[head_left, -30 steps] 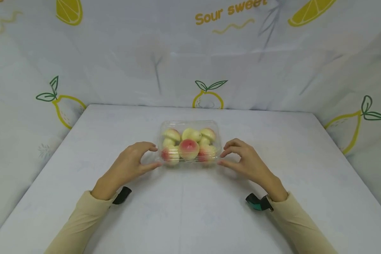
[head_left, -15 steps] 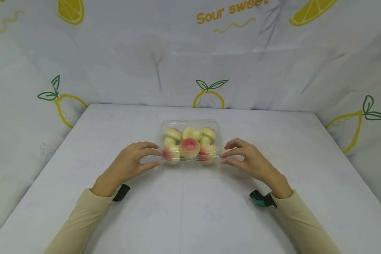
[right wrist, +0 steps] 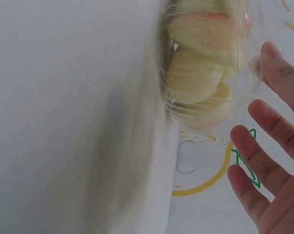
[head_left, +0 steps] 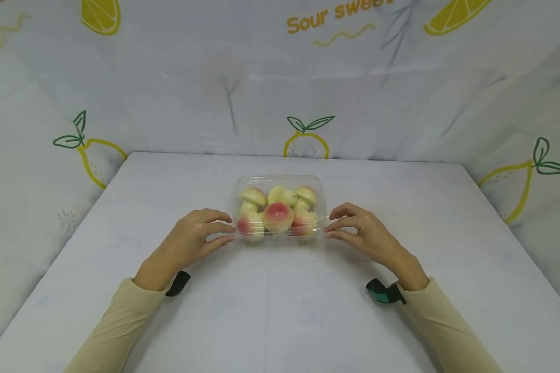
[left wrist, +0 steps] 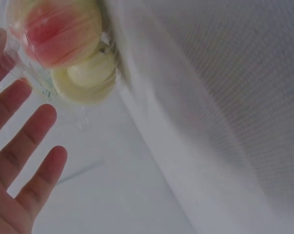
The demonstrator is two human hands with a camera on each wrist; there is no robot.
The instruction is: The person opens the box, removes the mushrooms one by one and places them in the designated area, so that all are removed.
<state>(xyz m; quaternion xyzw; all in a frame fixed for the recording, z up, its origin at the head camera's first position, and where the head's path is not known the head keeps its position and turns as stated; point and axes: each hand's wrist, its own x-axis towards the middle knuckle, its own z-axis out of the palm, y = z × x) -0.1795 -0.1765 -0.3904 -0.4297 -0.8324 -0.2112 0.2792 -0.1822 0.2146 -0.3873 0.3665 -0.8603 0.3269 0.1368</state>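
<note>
A clear plastic clamshell box [head_left: 280, 180] stands on the white table with its lid down. Inside lie several pale yellow mushroom-shaped pieces [head_left: 278, 217] with pink-red blushes. My left hand [head_left: 197, 234] is at the box's left side, thumb and a finger pinching its rim edge. On the opposite side my right hand [head_left: 369, 233] pinches the rim the same way. In the left wrist view, the other fingers [left wrist: 32, 134] are spread beside the box. The right wrist view has a fingertip partly behind the clear rim [right wrist: 256, 83], with the remaining fingers stretched out below it.
White cloth covers the table [head_left: 270, 311]. A white curtain [head_left: 168, 103] printed with lemons hangs behind and along both sides. Black devices [head_left: 178, 283] sit at both wrists by the beige sleeves [head_left: 116, 321].
The fingertips of both hands have come in against the box's side rims, and the right forearm has shifted slightly outward. The box and its contents look almost unmoved.
</note>
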